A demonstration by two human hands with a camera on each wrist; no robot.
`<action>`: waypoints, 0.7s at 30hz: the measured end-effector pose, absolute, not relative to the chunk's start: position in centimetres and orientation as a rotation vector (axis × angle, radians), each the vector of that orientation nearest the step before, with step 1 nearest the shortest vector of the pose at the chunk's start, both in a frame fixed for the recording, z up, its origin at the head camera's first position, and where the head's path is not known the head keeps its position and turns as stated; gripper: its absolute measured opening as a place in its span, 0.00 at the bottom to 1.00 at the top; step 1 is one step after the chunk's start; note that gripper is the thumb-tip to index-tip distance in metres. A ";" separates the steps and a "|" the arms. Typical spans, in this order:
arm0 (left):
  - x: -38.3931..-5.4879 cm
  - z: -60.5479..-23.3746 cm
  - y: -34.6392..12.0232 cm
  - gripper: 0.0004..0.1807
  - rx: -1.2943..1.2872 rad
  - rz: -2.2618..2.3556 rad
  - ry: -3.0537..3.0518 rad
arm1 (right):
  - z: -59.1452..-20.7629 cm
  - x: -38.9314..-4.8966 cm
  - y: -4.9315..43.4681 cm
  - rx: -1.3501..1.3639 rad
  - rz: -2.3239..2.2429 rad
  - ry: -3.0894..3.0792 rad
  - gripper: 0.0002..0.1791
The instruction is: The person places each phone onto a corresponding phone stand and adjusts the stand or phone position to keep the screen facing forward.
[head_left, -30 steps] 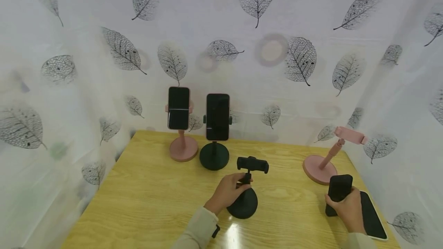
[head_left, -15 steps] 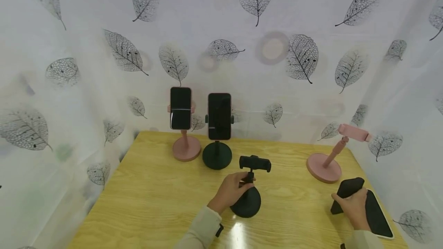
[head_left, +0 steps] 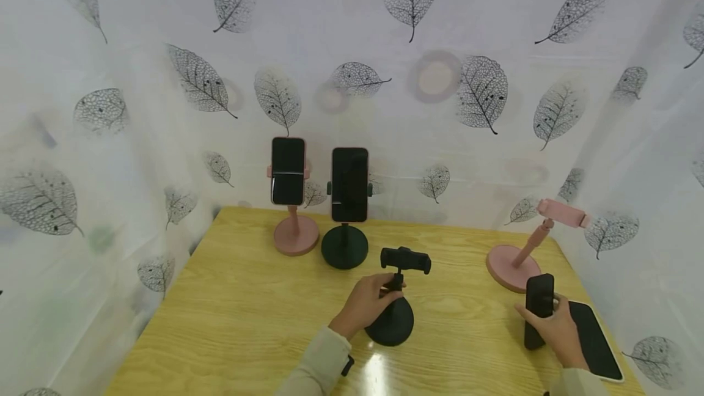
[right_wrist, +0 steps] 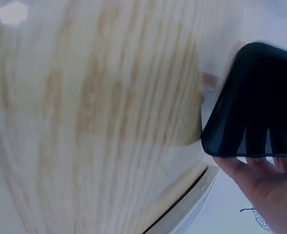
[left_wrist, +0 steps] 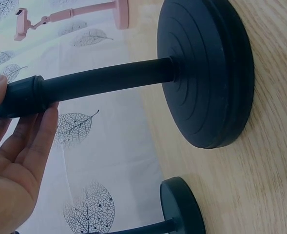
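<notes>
My left hand (head_left: 365, 301) grips the upper stem of a black phone stand (head_left: 389, 322), whose round base sits on the table. In the left wrist view, fingers and thumb close around the collar of that stem. The stand's clamp (head_left: 405, 260) holds nothing. On the right, my right hand (head_left: 557, 327) holds a black phone (head_left: 539, 305) upright by its edges. The right wrist view has the phone's dark face (right_wrist: 265, 107), with fingers along its lower side. Beside that hand lies a dark tablet (head_left: 596, 341) with a white edge.
An unloaded pink phone stand (head_left: 514, 267) stands at the right rear. Near the back edge, another pink stand (head_left: 296, 235) bears a folding phone (head_left: 288, 170), and a dark green stand (head_left: 344, 248) bears a second phone (head_left: 349, 185). A leaf-print curtain (head_left: 352, 115) hangs behind the wooden table (head_left: 247, 310).
The phone in my right hand tilted over half a second ago and is now turned back upright, slightly left of there. My left hand keeps its grip on the black stand.
</notes>
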State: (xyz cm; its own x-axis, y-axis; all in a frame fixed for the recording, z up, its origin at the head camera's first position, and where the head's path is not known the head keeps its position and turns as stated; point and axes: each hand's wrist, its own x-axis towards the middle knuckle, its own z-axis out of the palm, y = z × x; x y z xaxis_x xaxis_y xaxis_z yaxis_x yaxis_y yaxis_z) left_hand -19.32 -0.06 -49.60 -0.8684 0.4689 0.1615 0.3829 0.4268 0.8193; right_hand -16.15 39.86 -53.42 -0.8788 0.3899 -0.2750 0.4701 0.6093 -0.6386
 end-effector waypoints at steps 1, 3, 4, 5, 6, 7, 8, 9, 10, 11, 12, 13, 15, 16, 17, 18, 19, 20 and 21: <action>-19.3 -49.6 -0.1 0.16 0.773 1.443 2.576 | -53.4 -16.2 39.9 0.726 -1.121 2.705 0.62; -19.4 -49.6 -0.1 0.16 0.782 1.442 2.580 | -53.5 -16.3 39.8 0.725 -1.119 2.676 0.61; -19.4 -49.6 -0.1 0.16 0.785 1.444 2.580 | -53.5 -16.3 39.7 0.720 -1.127 2.664 0.60; -19.4 -49.6 -0.2 0.16 0.786 1.446 2.578 | -53.4 -16.2 39.5 0.712 -1.137 2.652 0.59; -19.4 -49.6 -0.2 0.16 0.786 1.447 2.577 | -53.3 -16.2 39.3 0.706 -1.150 2.650 0.58; -19.3 -49.6 -0.2 0.15 0.785 1.447 2.575 | -53.2 -16.0 39.0 0.700 -1.169 2.649 0.57; -19.3 -49.7 -0.1 0.15 0.782 1.448 2.571 | -53.0 -15.8 38.6 0.692 -1.204 2.645 0.56; -19.3 -49.7 -0.1 0.15 0.779 1.448 2.568 | -52.7 -15.6 38.1 0.683 -1.243 2.645 0.55; -19.2 -49.8 -0.1 0.15 0.774 1.450 2.562 | -52.4 -15.4 37.5 0.681 -1.282 2.650 0.54; -19.2 -49.8 -0.1 0.15 0.769 1.450 2.557 | -52.0 -15.1 36.8 0.683 -1.313 2.659 0.53; -19.2 -49.9 -0.1 0.15 0.766 1.449 2.554 | -51.6 -14.9 36.1 0.682 -1.346 2.678 0.52; -19.2 -49.9 -0.1 0.15 0.765 1.448 2.552 | -51.1 -14.7 35.3 0.691 -1.372 2.700 0.52; -19.2 -49.9 0.0 0.15 0.770 1.446 2.556 | -50.0 -14.4 33.5 0.692 -1.417 2.764 0.49; -19.3 -49.9 0.0 0.15 0.774 1.444 2.563 | -49.3 -14.3 32.6 0.689 -1.424 2.812 0.47; -19.3 -49.9 0.0 0.15 0.782 1.444 2.571 | -48.6 -14.2 31.6 0.672 -1.438 2.858 0.45; -19.3 -49.9 0.0 0.15 0.790 1.445 2.580 | -47.8 -14.1 30.6 0.644 -1.463 2.912 0.42; -19.4 -49.8 -0.1 0.15 0.798 1.443 2.591 | -47.0 -14.0 29.6 0.604 -1.481 2.973 0.40; -19.4 -49.8 -0.1 0.15 0.804 1.441 2.600 | -46.1 -14.0 28.6 0.548 -1.516 3.021 0.38; -19.5 -49.8 -0.1 0.15 0.810 1.440 2.606 | -45.2 -13.9 27.5 0.503 -1.548 3.069 0.37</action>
State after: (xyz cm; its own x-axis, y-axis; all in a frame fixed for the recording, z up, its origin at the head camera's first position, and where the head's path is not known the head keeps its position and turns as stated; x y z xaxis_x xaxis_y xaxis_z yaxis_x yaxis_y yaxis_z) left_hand -19.47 -0.06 -49.79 -0.8609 0.4689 0.1975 0.4167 0.4272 0.8024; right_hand -13.89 27.51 -45.23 -0.9045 0.3941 0.1627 0.1034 0.5730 -0.8130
